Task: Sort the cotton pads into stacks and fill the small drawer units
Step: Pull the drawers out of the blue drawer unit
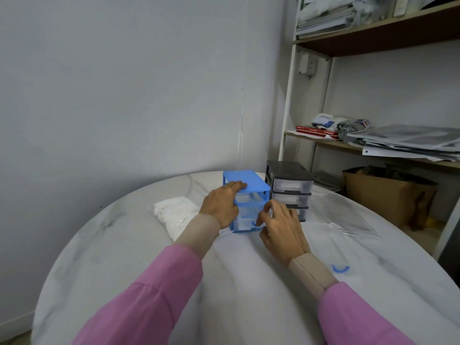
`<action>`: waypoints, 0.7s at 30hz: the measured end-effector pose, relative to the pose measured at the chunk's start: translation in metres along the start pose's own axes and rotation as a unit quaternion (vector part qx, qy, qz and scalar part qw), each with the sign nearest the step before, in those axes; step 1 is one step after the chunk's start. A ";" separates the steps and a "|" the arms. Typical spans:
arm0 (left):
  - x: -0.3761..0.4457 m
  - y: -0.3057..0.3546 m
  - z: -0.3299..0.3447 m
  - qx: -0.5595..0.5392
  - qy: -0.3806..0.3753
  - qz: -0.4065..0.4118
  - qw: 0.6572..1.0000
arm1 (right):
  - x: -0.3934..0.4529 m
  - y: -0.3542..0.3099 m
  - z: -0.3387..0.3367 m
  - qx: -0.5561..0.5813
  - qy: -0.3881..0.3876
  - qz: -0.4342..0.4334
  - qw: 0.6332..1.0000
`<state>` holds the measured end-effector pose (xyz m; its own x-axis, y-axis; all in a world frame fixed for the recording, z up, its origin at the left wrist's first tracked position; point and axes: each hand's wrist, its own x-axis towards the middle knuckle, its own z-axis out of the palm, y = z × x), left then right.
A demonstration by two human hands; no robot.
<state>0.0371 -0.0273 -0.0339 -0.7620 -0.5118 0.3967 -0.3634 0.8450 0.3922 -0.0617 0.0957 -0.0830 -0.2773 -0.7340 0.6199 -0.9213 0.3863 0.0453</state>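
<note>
The left hand (221,204) lies flat, steadying the blue drawer unit (245,200). The right hand (278,224), fingers curled, works at its lowest drawer (245,224); whether it pinches the handle is unclear. A hard tug could skid the light unit across the table (124,245).

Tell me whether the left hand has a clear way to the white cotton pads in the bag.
Probably yes: the left hand rests on the blue plastic drawer unit, and the bag of white cotton pads lies beside it, nothing between.

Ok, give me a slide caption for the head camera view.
Left hand steadies the blue drawer unit while the right hand reaches its bottom drawer.
</note>
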 end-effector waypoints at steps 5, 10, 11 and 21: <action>0.002 -0.004 0.002 0.004 0.002 0.003 1.000 | -0.001 0.001 -0.005 0.043 -0.065 -0.013 0.997; 0.006 -0.005 0.003 0.022 0.004 -0.002 1.000 | -0.006 0.003 -0.007 0.100 -0.052 -0.061 0.992; 0.007 -0.005 0.002 0.021 0.003 -0.003 1.000 | -0.008 0.006 -0.009 0.108 -0.051 -0.077 0.990; 0.003 0.003 0.006 0.003 0.031 -0.024 0.999 | -0.048 0.029 -0.031 0.119 0.003 -0.121 0.985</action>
<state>0.0305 -0.0257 -0.0365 -0.7099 -0.5593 0.4280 -0.4014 0.8207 0.4067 -0.0663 0.1592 -0.0866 -0.0404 -0.7855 0.6176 -0.9983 0.0579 0.0084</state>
